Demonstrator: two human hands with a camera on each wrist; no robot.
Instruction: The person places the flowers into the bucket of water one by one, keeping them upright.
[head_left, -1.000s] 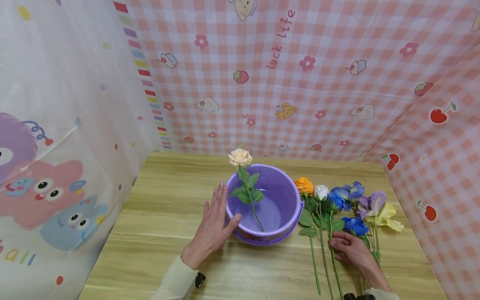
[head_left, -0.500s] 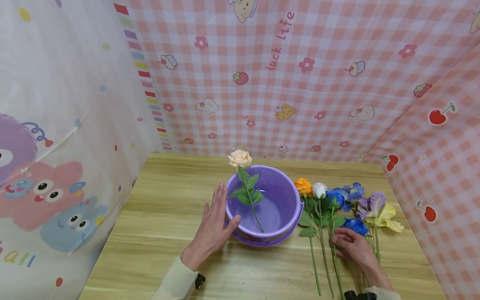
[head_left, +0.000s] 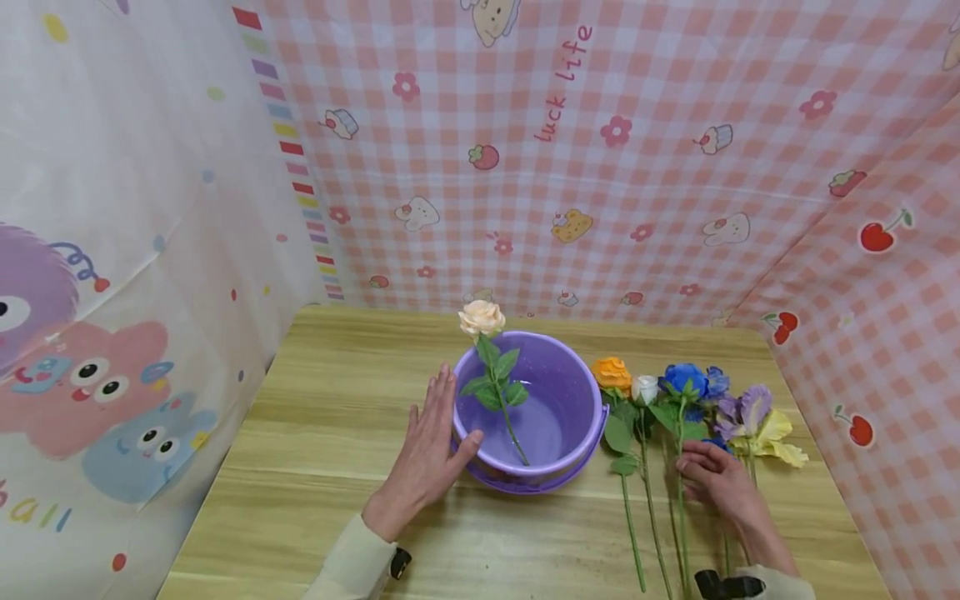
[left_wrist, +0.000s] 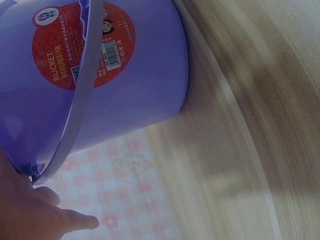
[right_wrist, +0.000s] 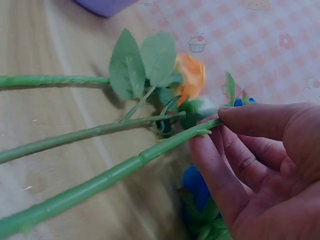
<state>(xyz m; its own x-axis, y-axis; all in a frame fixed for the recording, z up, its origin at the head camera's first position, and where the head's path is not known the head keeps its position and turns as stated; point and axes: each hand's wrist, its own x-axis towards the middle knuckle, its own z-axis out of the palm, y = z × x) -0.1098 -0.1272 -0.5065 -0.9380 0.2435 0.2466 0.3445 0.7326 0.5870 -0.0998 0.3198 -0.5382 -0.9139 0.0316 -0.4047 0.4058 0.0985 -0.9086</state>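
A purple bucket stands mid-table, and a cream rose leans inside it with its bloom above the far left rim. My left hand rests against the bucket's left side with straight fingers. In the right wrist view, my right hand pinches a green stem between thumb and fingers. That stem belongs to a blue flower, whose bloom is raised over the others in the head view. An orange rose and a white rose lie just left of it.
Right of my right hand lie a purple flower and a yellow flower. Another blue bloom is partly hidden below the hand. The bucket's handle hangs down its side. Checked cloth rises behind the wooden table.
My right hand has drawn the blue flower slightly right and up, lifting its bloom away from the white rose. The left hand and bucket have stayed in place.
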